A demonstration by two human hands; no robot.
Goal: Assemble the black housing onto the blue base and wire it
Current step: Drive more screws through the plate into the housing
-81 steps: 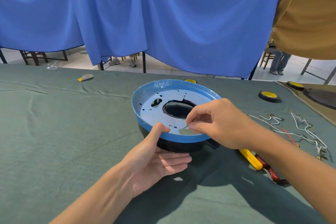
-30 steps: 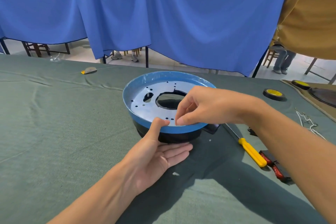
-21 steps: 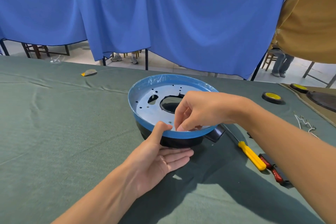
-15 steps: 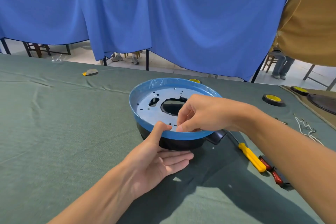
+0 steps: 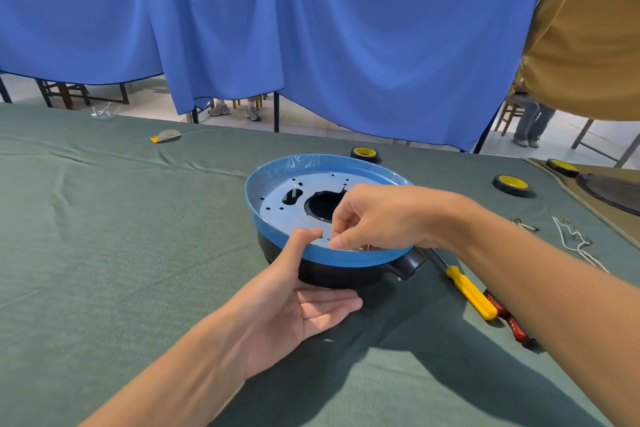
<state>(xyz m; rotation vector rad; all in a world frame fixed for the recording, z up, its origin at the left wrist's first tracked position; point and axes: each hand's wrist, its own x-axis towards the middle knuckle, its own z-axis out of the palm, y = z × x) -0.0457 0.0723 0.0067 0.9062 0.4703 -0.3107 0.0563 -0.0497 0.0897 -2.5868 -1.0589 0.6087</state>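
The blue base [image 5: 266, 215], a round dish with a pale perforated plate and a large central hole, sits on top of the black housing [image 5: 332, 276] on the green-clothed table [image 5: 104, 236], slightly right of the middle of the view. The left hand [image 5: 294, 312] lies at the assembly's 7 o'clock. It is palm up with the fingers straight along the foot of the housing and the thumb raised against the blue rim. The right hand [image 5: 384, 215] reaches in from 4 o'clock over the plate. Its fingers are curled and the thumb and forefinger tips are pinched together down on the plate near the 6 o'clock edge, just beside the left thumb. Whatever is between them is too small to make out.

A yellow-handled screwdriver [image 5: 471, 293] lies at the housing's 4 o'clock, with a red-handled tool [image 5: 510, 322] touching its far end. Rolls of black tape [image 5: 512, 185] sit at 12 and 2 o'clock, and white wires [image 5: 573, 239] lie at 3 o'clock.
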